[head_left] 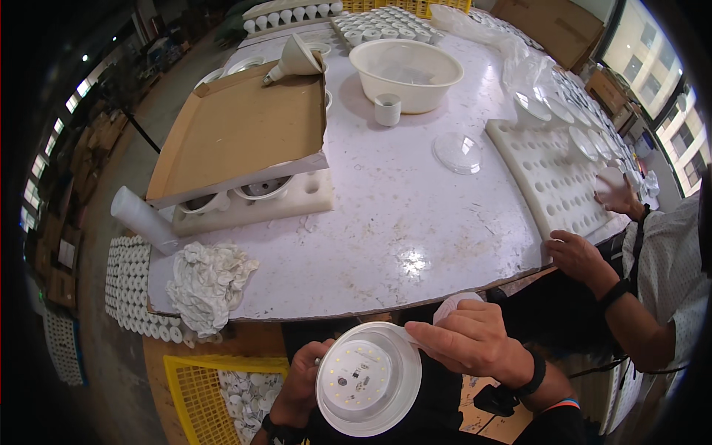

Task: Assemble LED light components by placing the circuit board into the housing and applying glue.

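My left hand (300, 382) grips the side of a round white LED lamp housing (404, 371), tilted open side up above my lap. Inside it lies a white LED board (362, 374) with a ring of small yellow chips. My right hand (475, 337) is closed around a pale translucent plastic piece (458, 302), mostly hidden by the fingers, its kind unclear. The right fingertips reach the upper right rim of the housing. On the table ahead lies a clear round lens cover (458, 153).
A cardboard tray (245, 126) carries a lamp (295, 59) on the left. A crumpled white cloth (210, 285) and translucent tube (141, 215) lie nearby. A white basin (406, 70) stands behind. At right, a co-worker's hands (582, 256) touch a foam board (545, 174). A yellow basket (189, 393) sits below left.
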`<state>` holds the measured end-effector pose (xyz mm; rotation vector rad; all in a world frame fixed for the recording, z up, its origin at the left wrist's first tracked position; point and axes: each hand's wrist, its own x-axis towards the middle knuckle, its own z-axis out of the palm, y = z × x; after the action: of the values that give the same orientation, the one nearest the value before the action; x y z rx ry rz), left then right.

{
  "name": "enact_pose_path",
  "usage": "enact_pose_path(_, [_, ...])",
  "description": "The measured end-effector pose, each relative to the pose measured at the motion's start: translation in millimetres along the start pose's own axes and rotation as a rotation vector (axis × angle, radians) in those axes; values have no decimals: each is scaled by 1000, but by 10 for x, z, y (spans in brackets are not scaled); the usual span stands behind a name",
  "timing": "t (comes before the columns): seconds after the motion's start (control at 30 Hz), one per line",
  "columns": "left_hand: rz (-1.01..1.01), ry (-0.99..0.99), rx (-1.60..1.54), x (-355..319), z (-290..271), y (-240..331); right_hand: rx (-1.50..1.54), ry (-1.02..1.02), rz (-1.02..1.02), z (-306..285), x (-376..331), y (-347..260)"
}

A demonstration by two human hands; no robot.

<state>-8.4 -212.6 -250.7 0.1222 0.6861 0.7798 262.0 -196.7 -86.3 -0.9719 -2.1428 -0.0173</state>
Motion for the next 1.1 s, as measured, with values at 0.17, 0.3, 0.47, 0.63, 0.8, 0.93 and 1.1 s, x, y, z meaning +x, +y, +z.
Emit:
enact_pose_path(0.17, [44, -54, 57, -95, 255, 100, 20, -22, 6, 1, -44, 14])
enact_pose_path(0.3, [38, -66, 75, -68, 141, 116, 54, -42, 30, -21, -45, 3])
enact_pose_path(0.47, [46, -102, 88, -36, 144, 117, 123, -112, 100, -82, -70, 22])
enact_pose_path(0.63, [-90, -45, 22, -120, 413, 220, 339, -156, 259, -127, -60, 18])
enact_pose_path(0.8, [37, -75, -84, -145, 649, 244, 1120, 43, 875, -204, -214, 45])
enact_pose_path(0.93, [133, -83, -159, -236, 830, 302, 1473, 232, 901, -187, -184, 105])
enact_pose_path(1.1, [168, -99, -254, -157, 965, 250, 1545, 275, 926, -169, -292, 186])
